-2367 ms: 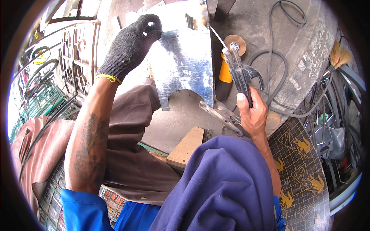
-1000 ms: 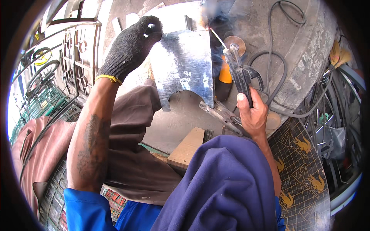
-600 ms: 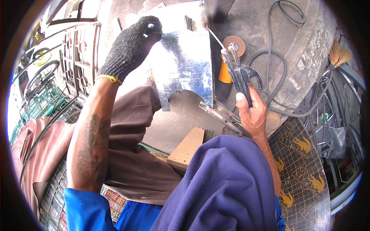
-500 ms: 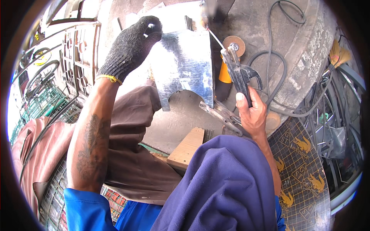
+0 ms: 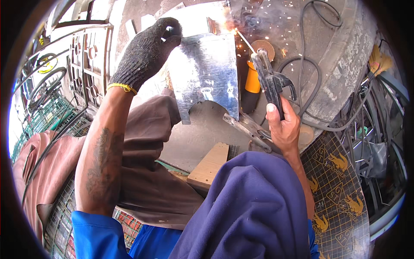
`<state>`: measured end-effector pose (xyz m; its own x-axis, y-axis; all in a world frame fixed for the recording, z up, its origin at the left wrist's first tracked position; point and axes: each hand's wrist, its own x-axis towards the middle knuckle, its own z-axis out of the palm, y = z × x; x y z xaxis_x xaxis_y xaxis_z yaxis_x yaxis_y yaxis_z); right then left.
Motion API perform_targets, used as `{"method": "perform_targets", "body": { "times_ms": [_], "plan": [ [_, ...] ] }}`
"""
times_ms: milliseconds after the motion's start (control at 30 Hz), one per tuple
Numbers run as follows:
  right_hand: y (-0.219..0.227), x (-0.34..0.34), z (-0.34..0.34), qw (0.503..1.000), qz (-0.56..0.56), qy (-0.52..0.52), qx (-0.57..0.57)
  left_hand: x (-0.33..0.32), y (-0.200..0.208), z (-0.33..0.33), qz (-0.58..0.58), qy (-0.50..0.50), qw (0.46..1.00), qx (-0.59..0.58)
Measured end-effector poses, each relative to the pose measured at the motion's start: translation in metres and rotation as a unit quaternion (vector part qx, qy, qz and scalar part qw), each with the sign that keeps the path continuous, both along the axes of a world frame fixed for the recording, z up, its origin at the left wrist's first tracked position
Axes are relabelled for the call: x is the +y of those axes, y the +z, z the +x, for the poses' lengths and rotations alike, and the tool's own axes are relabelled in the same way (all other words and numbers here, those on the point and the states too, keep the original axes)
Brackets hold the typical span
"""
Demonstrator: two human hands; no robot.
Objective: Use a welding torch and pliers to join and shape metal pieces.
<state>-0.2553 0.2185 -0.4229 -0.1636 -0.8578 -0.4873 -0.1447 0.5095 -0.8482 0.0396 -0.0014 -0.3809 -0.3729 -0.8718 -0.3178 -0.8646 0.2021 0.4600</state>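
Observation:
My right hand [image 5: 285, 126], bare, is closed around the black handle of a welding electrode holder [image 5: 271, 84]. A thin welding rod [image 5: 246, 41] is clamped in its jaws, and the rod's tip glows at the right edge of a bent shiny sheet metal piece [image 5: 207, 77]. Orange sparks spray around that spot. A dark knit glove covers my left hand [image 5: 150, 49]; its thumb and fingers curl at the left side of the sheet metal, gripping it. The piece has a rounded cut-out on its near edge and a small upright metal tab [image 5: 211, 26] by the sparks.
A yellow angle grinder [image 5: 252, 80] with a round disc lies right of the sheet metal. A clamp-like metal tool [image 5: 248, 131] and a wooden block [image 5: 210, 166] sit nearer me. Cable [image 5: 320, 77] loops at right, beside a broom [image 5: 379, 60] and metal strips.
Bright sparks and smoke have burst out at the rod's tip. My right hand and the holder have shifted slightly; my left hand stays in place.

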Motion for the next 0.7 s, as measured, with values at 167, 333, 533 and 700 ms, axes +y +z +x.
{"method": "perform_targets", "body": {
  "times_ms": [167,333,533,700],
  "plan": [
    [-0.0014,-0.0006,0.0004,0.999,-0.04,0.024,0.02,-0.0025,0.0054,-0.0003,0.018,-0.034,0.998,-0.042],
    [0.0002,-0.0031,0.002,0.999,-0.032,0.028,0.006,-0.0006,0.0005,0.0007,-0.025,-0.014,0.999,-0.019],
    [-0.0018,-0.0025,0.0015,0.999,-0.039,0.033,0.019,-0.001,0.0018,-0.0009,-0.012,-0.029,1.0,-0.004],
    [-0.0022,-0.0043,0.002,0.996,-0.067,0.039,0.04,0.0008,-0.0027,0.0008,0.009,0.002,0.998,0.064]
  ]
}}
